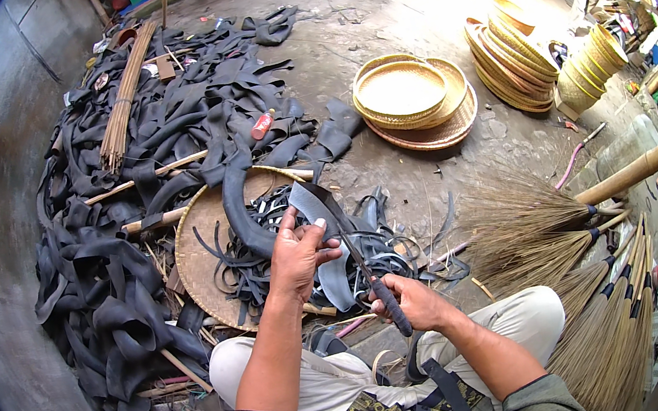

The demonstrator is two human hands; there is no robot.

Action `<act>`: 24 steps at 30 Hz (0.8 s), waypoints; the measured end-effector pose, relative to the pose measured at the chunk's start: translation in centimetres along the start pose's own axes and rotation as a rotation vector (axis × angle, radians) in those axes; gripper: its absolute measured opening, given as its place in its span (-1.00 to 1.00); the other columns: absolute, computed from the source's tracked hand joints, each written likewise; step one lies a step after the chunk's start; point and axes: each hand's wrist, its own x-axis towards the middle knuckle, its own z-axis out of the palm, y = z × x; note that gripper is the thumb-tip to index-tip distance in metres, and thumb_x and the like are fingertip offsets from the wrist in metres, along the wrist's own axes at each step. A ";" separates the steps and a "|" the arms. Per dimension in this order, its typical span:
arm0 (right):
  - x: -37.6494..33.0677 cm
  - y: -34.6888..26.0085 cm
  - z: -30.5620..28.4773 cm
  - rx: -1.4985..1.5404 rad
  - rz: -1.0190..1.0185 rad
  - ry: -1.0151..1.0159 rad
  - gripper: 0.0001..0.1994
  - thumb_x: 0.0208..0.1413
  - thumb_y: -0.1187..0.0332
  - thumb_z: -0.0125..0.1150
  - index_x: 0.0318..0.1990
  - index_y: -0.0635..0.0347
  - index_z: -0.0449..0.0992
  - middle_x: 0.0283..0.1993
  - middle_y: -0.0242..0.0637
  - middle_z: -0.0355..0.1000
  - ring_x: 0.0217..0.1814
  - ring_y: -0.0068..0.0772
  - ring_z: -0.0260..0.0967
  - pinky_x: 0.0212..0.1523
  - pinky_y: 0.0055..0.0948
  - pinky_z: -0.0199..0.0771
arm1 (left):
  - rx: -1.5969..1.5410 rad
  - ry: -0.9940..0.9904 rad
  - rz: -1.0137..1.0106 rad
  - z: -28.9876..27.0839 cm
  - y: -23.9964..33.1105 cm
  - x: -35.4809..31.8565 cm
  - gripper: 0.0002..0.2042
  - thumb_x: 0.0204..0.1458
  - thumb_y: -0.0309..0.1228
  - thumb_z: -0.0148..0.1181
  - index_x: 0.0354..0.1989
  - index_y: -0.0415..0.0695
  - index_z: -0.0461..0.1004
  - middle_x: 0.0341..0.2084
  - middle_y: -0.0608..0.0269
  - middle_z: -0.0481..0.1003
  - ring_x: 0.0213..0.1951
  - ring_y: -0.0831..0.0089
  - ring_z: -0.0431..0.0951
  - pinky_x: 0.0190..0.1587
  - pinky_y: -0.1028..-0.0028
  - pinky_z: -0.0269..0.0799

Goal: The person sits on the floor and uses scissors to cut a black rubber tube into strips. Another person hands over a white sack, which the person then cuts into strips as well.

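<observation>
Yard floor as I see it: rubber scrap, baskets and brooms.

I see a heap of black rubber inner-tube pieces [155,138] at my left, a bundle of thin brown sticks [124,96] lying across it and a small red can [262,125] at its edge. Ahead lie stacked round woven bamboo trays [416,101], with more yellow woven baskets [515,51] beyond. At my right, straw brooms with bamboo handles [583,286].

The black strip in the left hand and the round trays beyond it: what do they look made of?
Black strip: probably rubber, matte and limp, curling like the cut inner tubes heaped around; left hand grips it. Round trays: apparently woven bamboo or similar cane, pale yellow with visible weave and bound rims.
</observation>
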 end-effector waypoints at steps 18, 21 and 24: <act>0.5 0.0 -0.3 -0.155 -0.123 0.108 -0.40 0.16 -0.22 0.31 -0.24 0.31 0.59 -0.52 -0.36 0.35 -0.44 -0.52 0.23 -0.43 -0.38 0.22 | 0.126 -0.191 -0.015 0.3 -1.4 -0.3 -0.19 0.15 -0.59 0.22 0.52 -0.25 -0.13 -0.38 0.20 0.47 -0.43 0.50 0.52 -0.34 0.42 0.63; 0.3 -0.2 -0.2 0.055 -0.148 0.055 -0.42 0.15 -0.20 0.34 -0.28 0.28 0.60 -0.53 -0.52 0.29 -0.47 -0.65 0.15 -0.48 -0.49 0.14 | 0.117 -0.110 -0.021 0.6 -1.3 -0.5 -0.23 0.13 -0.62 0.19 0.50 -0.22 -0.08 -0.38 0.23 0.46 -0.44 0.50 0.51 -0.36 0.44 0.60; 0.1 -0.9 -0.3 -0.055 -0.064 0.084 -0.51 0.21 -0.09 0.35 -0.23 0.27 0.54 -0.47 -0.53 0.29 -0.38 -0.66 0.16 -0.38 -0.52 0.19 | 0.141 -0.149 0.015 1.1 -1.4 -0.7 -0.27 0.12 -0.60 0.20 0.46 -0.23 0.00 -0.39 0.25 0.46 -0.44 0.49 0.52 -0.36 0.45 0.60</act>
